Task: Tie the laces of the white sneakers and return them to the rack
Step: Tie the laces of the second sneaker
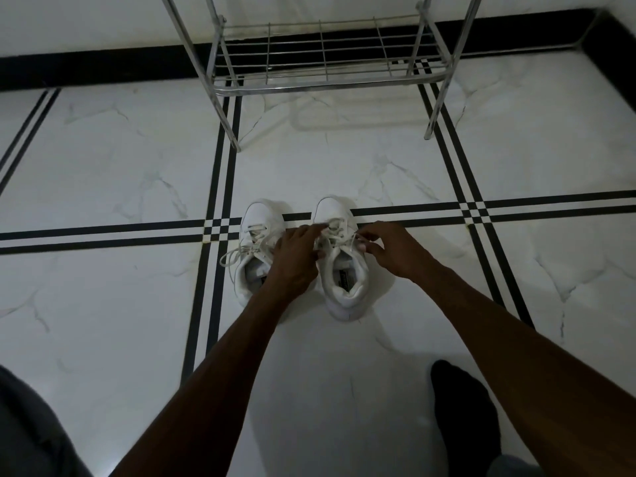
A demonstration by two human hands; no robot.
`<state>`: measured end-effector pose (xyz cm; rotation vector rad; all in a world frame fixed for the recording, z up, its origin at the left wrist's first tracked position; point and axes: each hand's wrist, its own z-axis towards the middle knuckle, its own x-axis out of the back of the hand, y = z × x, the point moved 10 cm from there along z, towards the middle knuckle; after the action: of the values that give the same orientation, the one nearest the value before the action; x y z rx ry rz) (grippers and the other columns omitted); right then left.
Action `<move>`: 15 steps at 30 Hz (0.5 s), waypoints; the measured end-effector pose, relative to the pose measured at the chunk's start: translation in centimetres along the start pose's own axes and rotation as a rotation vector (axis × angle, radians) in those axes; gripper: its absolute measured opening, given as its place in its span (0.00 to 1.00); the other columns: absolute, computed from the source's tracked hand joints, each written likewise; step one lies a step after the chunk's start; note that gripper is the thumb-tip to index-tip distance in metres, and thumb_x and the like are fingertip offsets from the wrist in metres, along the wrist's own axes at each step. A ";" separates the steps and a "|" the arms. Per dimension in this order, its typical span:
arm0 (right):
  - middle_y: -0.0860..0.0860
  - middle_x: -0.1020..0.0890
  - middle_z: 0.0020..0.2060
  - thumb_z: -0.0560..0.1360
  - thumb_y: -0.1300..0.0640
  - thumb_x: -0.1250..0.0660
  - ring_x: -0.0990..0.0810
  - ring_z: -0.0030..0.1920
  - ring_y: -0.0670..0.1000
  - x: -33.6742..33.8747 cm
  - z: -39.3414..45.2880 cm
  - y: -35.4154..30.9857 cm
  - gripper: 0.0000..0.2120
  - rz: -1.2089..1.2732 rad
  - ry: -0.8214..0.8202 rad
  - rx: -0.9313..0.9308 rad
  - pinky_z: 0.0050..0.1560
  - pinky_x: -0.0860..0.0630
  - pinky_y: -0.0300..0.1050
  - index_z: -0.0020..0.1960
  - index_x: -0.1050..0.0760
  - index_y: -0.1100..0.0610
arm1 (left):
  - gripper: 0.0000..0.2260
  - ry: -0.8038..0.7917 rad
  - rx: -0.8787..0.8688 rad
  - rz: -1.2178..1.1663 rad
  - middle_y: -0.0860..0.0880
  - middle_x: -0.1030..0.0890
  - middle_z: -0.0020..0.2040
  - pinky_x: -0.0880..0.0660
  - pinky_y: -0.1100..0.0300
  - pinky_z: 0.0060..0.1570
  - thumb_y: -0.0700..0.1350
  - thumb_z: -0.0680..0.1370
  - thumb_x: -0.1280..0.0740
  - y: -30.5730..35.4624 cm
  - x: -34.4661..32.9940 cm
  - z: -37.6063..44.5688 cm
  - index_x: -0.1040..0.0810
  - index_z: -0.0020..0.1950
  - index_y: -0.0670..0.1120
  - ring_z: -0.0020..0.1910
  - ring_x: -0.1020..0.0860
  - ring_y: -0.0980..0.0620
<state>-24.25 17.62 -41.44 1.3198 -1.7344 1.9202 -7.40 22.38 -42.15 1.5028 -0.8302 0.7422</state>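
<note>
Two white sneakers stand side by side on the floor, toes pointing away from me. The left sneaker (256,232) has loose laces spilling out to its left side. Over the right sneaker (344,270) both my hands work at the laces (339,232). My left hand (296,256) pinches the lace on the shoe's left side and partly covers the left sneaker. My right hand (389,246) holds the lace end on the shoe's right side with its fingertips. The metal shoe rack (320,80) stands farther back, its bottom shelf bare.
White marble floor tiles (137,321) carry black double stripes. A black skirting (103,67) runs along the wall behind the rack. My foot in a dark sock (464,418) rests at the lower right, and grey trouser cloth (31,432) shows at the lower left.
</note>
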 end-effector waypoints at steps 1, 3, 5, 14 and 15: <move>0.51 0.14 0.50 0.76 0.52 0.31 0.17 0.50 0.52 0.0 -0.1 0.1 0.11 0.005 0.011 -0.007 0.53 0.21 0.56 0.57 0.18 0.52 | 0.22 0.016 -0.013 0.049 0.47 0.21 0.65 0.30 0.45 0.64 0.41 0.78 0.32 -0.2 0.0 0.0 0.27 0.72 0.52 0.65 0.26 0.40; 0.52 0.15 0.43 0.76 0.54 0.31 0.18 0.46 0.56 0.0 -0.2 0.1 0.08 -0.060 0.042 0.017 0.47 0.21 0.55 0.51 0.16 0.52 | 0.16 0.066 -0.021 0.077 0.46 0.18 0.61 0.29 0.47 0.59 0.41 0.79 0.33 0.0 0.6 -0.2 0.21 0.66 0.50 0.61 0.25 0.39; 0.56 0.17 0.41 0.74 0.62 0.31 0.20 0.47 0.63 -0.1 -0.2 -0.4 0.07 -0.208 0.051 0.048 0.45 0.23 0.57 0.48 0.15 0.55 | 0.10 0.114 -0.023 0.121 0.45 0.16 0.56 0.29 0.48 0.54 0.40 0.79 0.33 0.7 1.2 -0.5 0.16 0.59 0.47 0.57 0.24 0.38; 0.56 0.18 0.45 0.68 0.73 0.31 0.24 0.55 0.63 1.4 -1.1 -1.0 0.13 -0.552 0.172 0.095 0.48 0.27 0.55 0.46 0.15 0.58 | 0.16 0.199 -0.114 0.354 0.45 0.16 0.42 0.31 0.50 0.46 0.33 0.67 0.36 1.5 2.6 -1.3 0.12 0.47 0.44 0.49 0.23 0.39; 0.56 0.18 0.44 0.67 0.73 0.31 0.23 0.54 0.64 1.4 -1.2 -0.9 0.13 -0.544 0.177 0.088 0.47 0.27 0.55 0.44 0.15 0.59 | 0.17 0.194 -0.108 0.359 0.45 0.16 0.40 0.32 0.50 0.46 0.35 0.66 0.38 1.5 2.7 -1.4 0.12 0.46 0.44 0.48 0.23 0.39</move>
<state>-24.91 18.37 -39.66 1.4160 -1.0723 1.7406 -7.22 23.45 -38.94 1.1765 -0.9864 1.0722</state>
